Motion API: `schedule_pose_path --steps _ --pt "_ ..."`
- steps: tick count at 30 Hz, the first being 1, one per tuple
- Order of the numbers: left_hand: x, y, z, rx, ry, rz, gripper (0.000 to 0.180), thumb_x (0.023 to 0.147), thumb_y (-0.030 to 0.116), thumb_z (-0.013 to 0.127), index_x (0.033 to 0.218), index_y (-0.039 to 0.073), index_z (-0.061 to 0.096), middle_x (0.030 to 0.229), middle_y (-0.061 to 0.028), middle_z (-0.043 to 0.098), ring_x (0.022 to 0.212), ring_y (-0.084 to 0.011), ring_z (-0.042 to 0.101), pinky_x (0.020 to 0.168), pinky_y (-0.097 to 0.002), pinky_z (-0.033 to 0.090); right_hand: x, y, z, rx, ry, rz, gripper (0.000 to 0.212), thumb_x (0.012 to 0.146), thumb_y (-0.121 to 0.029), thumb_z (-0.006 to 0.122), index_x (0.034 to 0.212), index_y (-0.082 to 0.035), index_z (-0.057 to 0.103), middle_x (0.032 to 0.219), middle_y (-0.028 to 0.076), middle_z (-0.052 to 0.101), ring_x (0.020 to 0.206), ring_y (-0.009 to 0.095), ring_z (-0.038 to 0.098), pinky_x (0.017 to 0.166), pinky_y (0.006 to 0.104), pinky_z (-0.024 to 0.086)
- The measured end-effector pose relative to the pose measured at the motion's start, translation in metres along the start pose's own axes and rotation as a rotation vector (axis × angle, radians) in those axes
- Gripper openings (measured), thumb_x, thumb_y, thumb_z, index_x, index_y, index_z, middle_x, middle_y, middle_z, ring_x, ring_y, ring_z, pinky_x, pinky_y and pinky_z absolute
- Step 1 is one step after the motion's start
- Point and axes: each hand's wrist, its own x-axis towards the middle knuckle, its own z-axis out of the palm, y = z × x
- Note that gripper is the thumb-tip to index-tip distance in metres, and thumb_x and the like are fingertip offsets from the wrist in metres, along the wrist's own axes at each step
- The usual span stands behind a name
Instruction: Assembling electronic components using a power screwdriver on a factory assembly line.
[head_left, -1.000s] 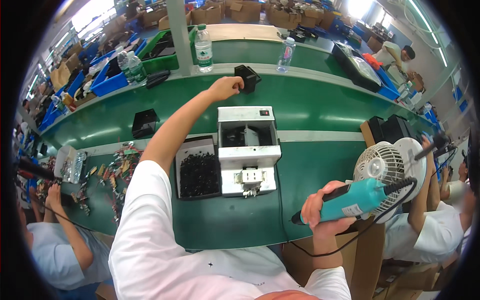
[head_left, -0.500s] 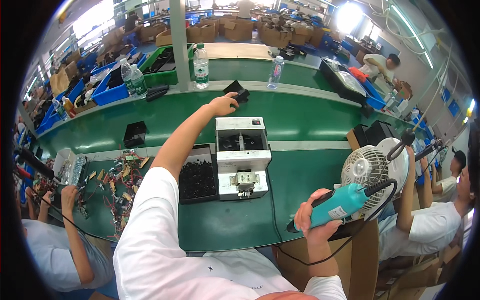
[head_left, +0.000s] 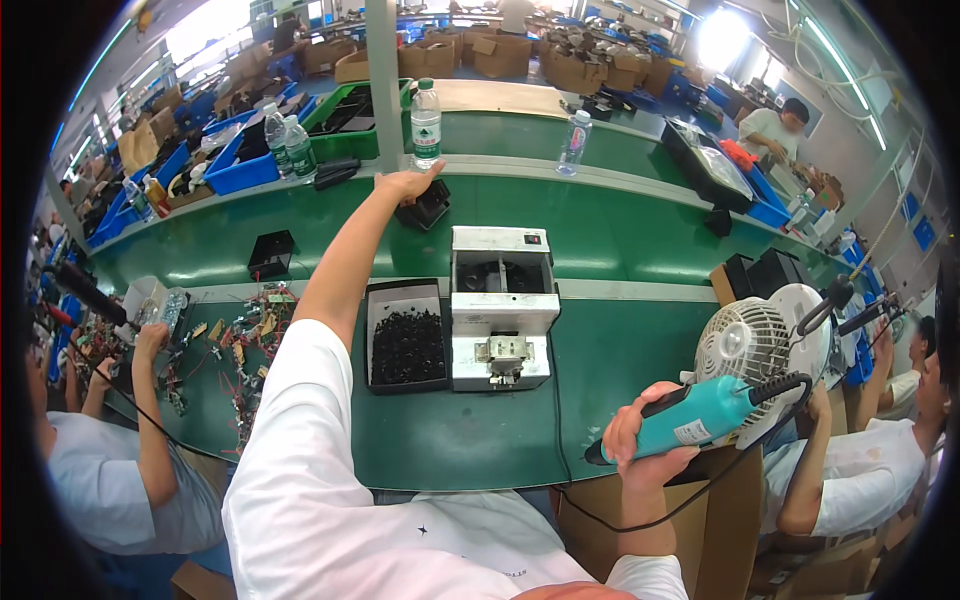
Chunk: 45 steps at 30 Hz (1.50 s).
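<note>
My left arm stretches far across the green bench, and my left hand point(head_left: 406, 187) is on a small black plastic box point(head_left: 428, 206) in front of the rear ledge. The thumb points up and away; the other fingers are partly hidden against the box, closed on its side. At the lower right, my right hand point(head_left: 640, 440) is wrapped round a teal electric screwdriver point(head_left: 700, 415), its dark tip pointing left and its cord trailing off the handle. Between my arms stands a white screw-feeder machine point(head_left: 502, 310), beside a black tray point(head_left: 408, 380) of small dark screw-like parts.
A white fan point(head_left: 745, 340) stands to the right. Wired circuit boards point(head_left: 245, 340) lie heaped at left, near another black box point(head_left: 271, 254). Water bottles point(head_left: 426, 125) and bins point(head_left: 350, 125) line the ledge. Co-workers sit at both sides; an open carton point(head_left: 700, 520) is below the edge.
My left hand and the black box have shifted left along the back of the bench. My right hand keeps its hold on the screwdriver. The whole view has shifted slightly.
</note>
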Motion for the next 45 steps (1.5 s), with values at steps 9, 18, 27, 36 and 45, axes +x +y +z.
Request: schedule_pose_path --steps 9,18,27,36,45 --pt "0.002 -0.050 0.040 0.490 0.344 0.146 0.041 0.080 0.046 0.055 0.080 0.007 0.068 0.080 -0.0074 0.069 0.079 -0.0260 0.063 0.085 -0.0404 0.038 0.001 0.002 0.010 0.040 -0.050 -0.030 0.072 0.078 -0.072 0.051 0.107 -0.006 0.042 0.048 0.000 0.048 0.034 0.007 0.036 0.032 0.0205 0.030" --pt "-0.205 -0.042 -0.068 -1.101 0.091 0.719 0.016 0.079 0.003 0.053 0.092 -0.001 0.061 0.080 0.0026 0.060 0.068 -0.0100 0.049 0.066 -0.0238 0.040 0.026 -0.001 0.019 -0.123 0.005 0.003 0.053 0.076 -0.021 0.072 0.120 -0.001 0.048 0.084 0.012 0.064 0.043 0.007 0.043 0.036 0.0198 0.034" --pt "-0.308 -0.002 -0.001 -1.088 0.151 0.985 0.020 0.076 0.003 0.061 0.096 0.003 0.062 0.115 -0.0092 0.055 0.098 -0.0212 0.050 0.085 -0.0301 0.039 0.049 -0.012 0.068 -0.058 -0.135 0.378 0.046 0.073 0.004 0.065 0.118 0.000 0.055 0.097 0.009 0.067 0.053 0.007 0.049 0.047 0.0179 0.040" --pt "-0.354 0.000 0.022 -1.051 0.379 0.900 0.009 0.078 0.005 0.062 0.086 0.003 0.060 0.097 -0.0063 0.056 0.082 -0.0181 0.048 0.074 -0.0271 0.038 0.036 0.008 0.074 -0.294 -0.080 0.166 0.040 0.071 0.004 0.068 0.110 0.000 0.060 0.100 0.008 0.067 0.064 0.010 0.055 0.059 0.0191 0.045" --pt "-0.371 0.019 0.037 -1.338 0.220 0.690 0.007 0.079 0.003 0.061 0.077 0.003 0.054 0.079 -0.0018 0.053 0.069 -0.0121 0.041 0.063 -0.0227 0.033 0.029 0.011 0.075 -0.346 -0.059 0.145 0.035 0.069 0.002 0.071 0.103 0.001 0.061 0.097 0.009 0.067 0.065 0.011 0.056 0.061 0.0222 0.047"
